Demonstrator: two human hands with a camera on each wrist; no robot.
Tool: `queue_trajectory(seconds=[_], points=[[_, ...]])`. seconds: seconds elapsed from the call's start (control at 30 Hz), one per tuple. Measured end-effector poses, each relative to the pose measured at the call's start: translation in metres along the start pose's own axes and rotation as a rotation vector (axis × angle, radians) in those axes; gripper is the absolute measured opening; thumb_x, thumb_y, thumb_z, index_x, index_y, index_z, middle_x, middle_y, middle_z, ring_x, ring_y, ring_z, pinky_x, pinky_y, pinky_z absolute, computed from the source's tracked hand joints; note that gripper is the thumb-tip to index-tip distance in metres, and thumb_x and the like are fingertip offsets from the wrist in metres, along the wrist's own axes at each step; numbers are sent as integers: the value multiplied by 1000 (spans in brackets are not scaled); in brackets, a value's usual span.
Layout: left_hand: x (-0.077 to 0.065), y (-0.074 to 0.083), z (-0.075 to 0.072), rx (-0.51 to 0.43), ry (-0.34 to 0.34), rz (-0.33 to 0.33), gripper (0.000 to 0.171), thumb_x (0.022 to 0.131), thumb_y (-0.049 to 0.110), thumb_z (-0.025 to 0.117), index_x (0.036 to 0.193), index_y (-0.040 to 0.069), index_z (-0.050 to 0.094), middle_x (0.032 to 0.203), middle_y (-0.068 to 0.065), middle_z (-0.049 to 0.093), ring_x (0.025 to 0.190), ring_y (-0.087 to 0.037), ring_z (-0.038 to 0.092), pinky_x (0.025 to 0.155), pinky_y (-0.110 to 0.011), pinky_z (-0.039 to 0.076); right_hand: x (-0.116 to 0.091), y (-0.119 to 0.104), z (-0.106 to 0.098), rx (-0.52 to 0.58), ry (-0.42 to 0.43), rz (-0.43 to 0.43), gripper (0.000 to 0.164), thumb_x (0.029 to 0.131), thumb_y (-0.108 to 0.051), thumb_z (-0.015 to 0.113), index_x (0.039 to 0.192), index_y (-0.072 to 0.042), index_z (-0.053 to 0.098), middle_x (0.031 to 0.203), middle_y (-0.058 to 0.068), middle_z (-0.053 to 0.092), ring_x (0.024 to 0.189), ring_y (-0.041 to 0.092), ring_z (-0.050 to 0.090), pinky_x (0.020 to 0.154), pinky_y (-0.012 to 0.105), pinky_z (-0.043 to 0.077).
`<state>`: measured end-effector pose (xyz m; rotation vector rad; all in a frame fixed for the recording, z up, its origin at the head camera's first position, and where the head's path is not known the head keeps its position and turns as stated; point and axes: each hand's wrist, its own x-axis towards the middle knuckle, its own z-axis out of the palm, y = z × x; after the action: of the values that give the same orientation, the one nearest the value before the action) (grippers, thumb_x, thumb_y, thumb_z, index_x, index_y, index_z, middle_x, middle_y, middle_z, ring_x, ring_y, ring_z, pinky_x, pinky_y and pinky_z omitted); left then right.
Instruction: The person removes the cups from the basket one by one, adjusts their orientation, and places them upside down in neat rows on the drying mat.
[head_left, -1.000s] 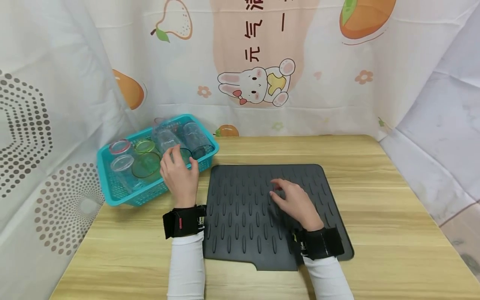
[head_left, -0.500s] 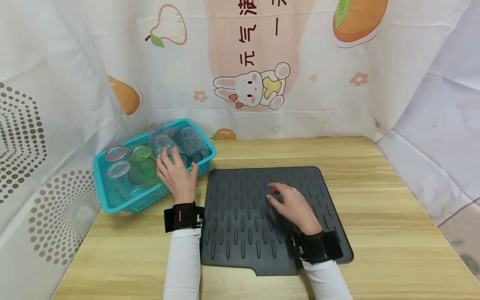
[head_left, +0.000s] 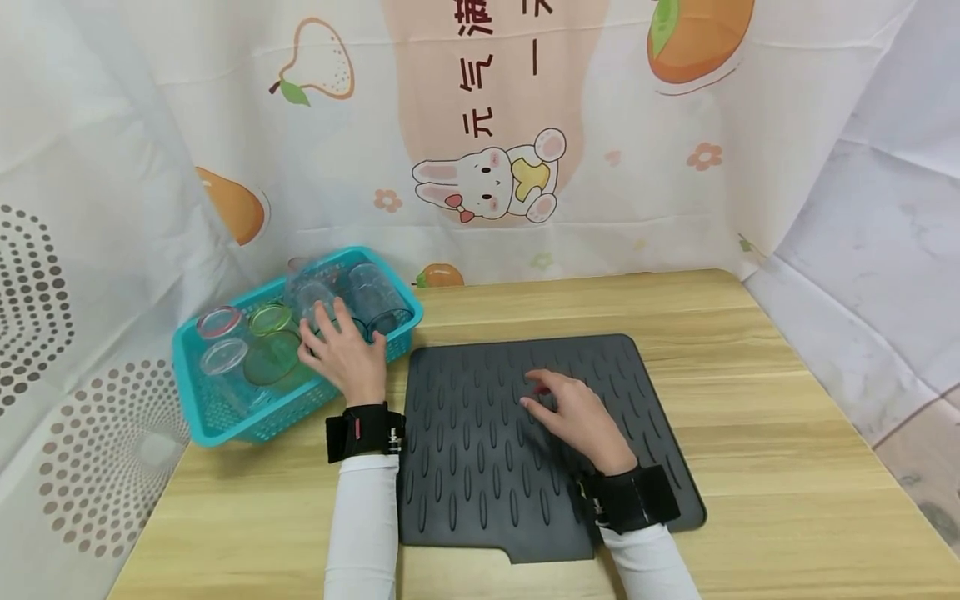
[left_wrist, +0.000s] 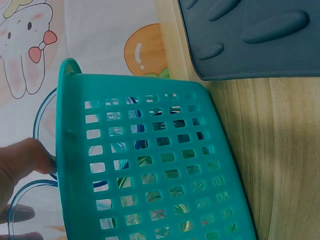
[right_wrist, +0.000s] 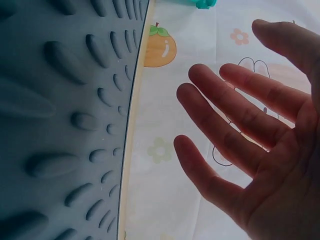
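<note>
My left hand reaches over the near long side of a teal plastic basket, its fingers spread above the glasses inside. The fingertips overlap a clear glass in the head view. In the left wrist view, the thumb is right at the rim of the basket, and two other fingers show through a blue-rimmed glass. Over the dark grey ridged mat hovers my right hand, holding nothing. Its fingers appear loosely extended and apart in the right wrist view.
Beside the left hand, a green-tinted glass, a clear glass and a pink-rimmed glass stand in the basket. Another clear glass leans at its right end. A printed curtain hangs behind the wooden table.
The head view has shifted, so basket and mat sit lower and further left. My left hand's fingers have spread over the glasses; the right hand stays above the mat.
</note>
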<state>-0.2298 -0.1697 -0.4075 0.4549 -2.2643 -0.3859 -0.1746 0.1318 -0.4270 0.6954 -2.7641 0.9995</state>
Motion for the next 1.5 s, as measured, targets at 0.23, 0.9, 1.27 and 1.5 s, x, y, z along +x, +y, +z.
queue_trajectory(seconds=[0.23, 0.9, 1.27, 1.5], points=[[-1, -4, 2, 34, -12, -52, 68, 84, 15, 77, 142, 4, 43, 148, -22, 31, 133, -48, 24, 104, -62, 22, -4, 1, 2, 27, -3, 6, 40, 91, -25, 70, 125, -7, 62, 103, 10, 69, 90, 25, 66, 68, 38, 53], [0, -4, 3, -55, 69, -17, 67, 75, 17, 85, 132, 6, 53, 142, -20, 40, 130, -46, 31, 105, -61, 22, -7, 7, 0, 34, 29, -26, 39, 87, -20, 74, 121, -4, 64, 100, 8, 69, 86, 25, 66, 64, 33, 50], [-4, -6, 2, -204, 212, 55, 58, 79, 11, 78, 132, 9, 55, 140, -17, 45, 127, -43, 36, 105, -59, 23, -9, 9, 3, 32, 36, -19, 43, 82, -11, 79, 121, -2, 64, 98, 8, 69, 88, 25, 66, 68, 38, 53], [-2, -3, -10, -389, 286, 56, 55, 77, 5, 75, 130, 8, 58, 138, -17, 46, 128, -41, 35, 106, -55, 20, -11, 11, 6, 32, 70, -35, 41, 80, -7, 80, 119, -4, 65, 98, 6, 68, 90, 23, 66, 75, 43, 55]])
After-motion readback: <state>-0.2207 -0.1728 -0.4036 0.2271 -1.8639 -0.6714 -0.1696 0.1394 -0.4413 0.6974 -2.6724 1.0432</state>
